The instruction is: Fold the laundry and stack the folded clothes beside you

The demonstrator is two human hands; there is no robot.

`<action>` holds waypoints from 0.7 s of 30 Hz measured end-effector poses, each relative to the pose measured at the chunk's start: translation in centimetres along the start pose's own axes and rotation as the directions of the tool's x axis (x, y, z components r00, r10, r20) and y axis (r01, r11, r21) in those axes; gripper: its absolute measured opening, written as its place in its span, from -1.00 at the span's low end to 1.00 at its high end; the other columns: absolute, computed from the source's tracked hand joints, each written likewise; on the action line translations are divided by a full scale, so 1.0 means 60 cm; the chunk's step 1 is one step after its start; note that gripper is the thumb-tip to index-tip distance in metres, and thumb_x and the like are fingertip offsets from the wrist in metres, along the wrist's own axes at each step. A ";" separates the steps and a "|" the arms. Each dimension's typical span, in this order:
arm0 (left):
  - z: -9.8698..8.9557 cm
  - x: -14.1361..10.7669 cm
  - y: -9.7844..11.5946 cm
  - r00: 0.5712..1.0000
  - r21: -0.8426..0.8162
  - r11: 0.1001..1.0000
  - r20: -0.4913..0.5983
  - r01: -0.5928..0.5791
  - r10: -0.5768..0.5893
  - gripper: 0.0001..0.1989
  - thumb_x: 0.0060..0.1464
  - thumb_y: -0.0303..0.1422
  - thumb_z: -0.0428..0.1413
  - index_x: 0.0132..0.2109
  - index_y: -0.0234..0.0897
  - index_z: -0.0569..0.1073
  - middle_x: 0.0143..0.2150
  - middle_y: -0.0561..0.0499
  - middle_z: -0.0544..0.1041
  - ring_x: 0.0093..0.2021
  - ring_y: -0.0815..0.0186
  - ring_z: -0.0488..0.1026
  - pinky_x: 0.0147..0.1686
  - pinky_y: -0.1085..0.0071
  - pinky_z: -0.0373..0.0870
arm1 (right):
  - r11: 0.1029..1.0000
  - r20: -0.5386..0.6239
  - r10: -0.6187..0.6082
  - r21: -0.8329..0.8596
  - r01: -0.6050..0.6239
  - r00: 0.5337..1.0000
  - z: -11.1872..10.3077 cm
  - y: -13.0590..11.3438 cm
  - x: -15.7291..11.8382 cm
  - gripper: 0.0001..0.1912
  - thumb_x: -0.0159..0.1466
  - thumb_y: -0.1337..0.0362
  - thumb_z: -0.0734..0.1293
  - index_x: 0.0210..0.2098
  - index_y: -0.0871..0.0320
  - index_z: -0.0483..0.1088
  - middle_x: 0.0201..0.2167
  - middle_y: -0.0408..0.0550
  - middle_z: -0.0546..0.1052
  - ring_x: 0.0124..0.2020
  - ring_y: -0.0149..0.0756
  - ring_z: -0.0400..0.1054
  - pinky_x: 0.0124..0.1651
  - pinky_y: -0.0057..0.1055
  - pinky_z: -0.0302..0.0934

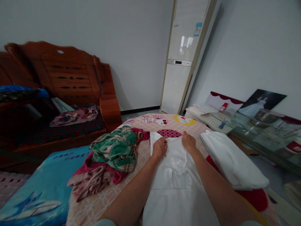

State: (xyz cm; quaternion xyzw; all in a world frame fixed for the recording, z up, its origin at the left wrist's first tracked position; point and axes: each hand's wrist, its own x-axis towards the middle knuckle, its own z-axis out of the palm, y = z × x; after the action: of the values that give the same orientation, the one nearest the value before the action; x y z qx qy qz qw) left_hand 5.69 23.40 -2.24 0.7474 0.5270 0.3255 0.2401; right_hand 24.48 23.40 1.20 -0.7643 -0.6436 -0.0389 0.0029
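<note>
A white garment (175, 180) lies lengthwise on the round table with a pink patterned cloth (197, 127), its near end running out of the bottom of the view. My left hand (160, 147) pinches the garment near its far left edge, fingers closed. My right hand (188, 142) is closed on the far right corner. Between the two hands the fabric's edge dips slightly, and creases show in the middle. To the right rests a folded white stack of cloth (232, 160). On the left is a heap with a green plaid shirt (117, 147) on top of pink clothes (94, 180).
A blue printed bag or cushion (54, 185) lies left of the table. Behind it stands a wooden bench (68, 75) with clothes on its seat. A tall white air conditioner (180, 59) stands at the back. At right are a glass shelf (265, 141) with bowls and a framed photo (261, 102).
</note>
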 end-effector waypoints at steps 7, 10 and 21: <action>0.002 0.004 0.003 1.000 0.120 0.993 -0.012 -0.016 0.018 -0.56 0.09 -0.51 0.08 0.14 -0.29 0.36 -0.04 -0.12 0.48 -0.09 0.25 0.45 -0.09 0.39 0.34 | 0.988 -0.017 0.096 0.120 -0.093 0.995 -0.002 0.006 -0.008 -0.59 0.35 0.33 0.12 0.18 0.16 0.22 -0.08 0.07 0.55 -0.04 -0.23 0.43 -0.10 -0.43 0.20; 0.001 0.008 -0.001 0.998 0.080 0.997 -0.054 0.020 -0.016 -0.59 0.11 -0.46 0.10 0.12 -0.32 0.37 -0.06 -0.12 0.47 -0.12 0.27 0.45 -0.11 0.41 0.35 | 0.970 -0.025 0.076 0.233 -0.068 0.997 -0.028 0.012 -0.038 -0.62 0.30 0.34 0.19 0.10 0.14 0.34 -0.09 0.04 0.56 -0.04 -0.25 0.42 -0.05 -0.44 0.17; -0.036 0.009 -0.010 0.998 0.033 0.998 0.002 -0.059 0.059 -0.58 0.06 -0.59 0.06 0.08 -0.28 0.39 0.00 -0.10 0.49 0.00 0.27 0.44 0.04 0.34 0.35 | 0.923 -0.358 -0.222 0.222 0.314 0.907 0.017 -0.034 -0.270 -0.94 0.22 0.38 0.32 -0.39 0.15 0.43 -0.35 -0.02 0.46 -0.22 -0.22 0.31 -0.15 -0.38 0.15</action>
State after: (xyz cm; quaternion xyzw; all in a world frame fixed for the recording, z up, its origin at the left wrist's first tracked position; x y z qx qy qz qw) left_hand 3.83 24.12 -1.09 0.7667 0.5099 0.3234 0.2183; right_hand 19.78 7.89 -0.96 -0.6427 -0.7331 -0.0753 0.2095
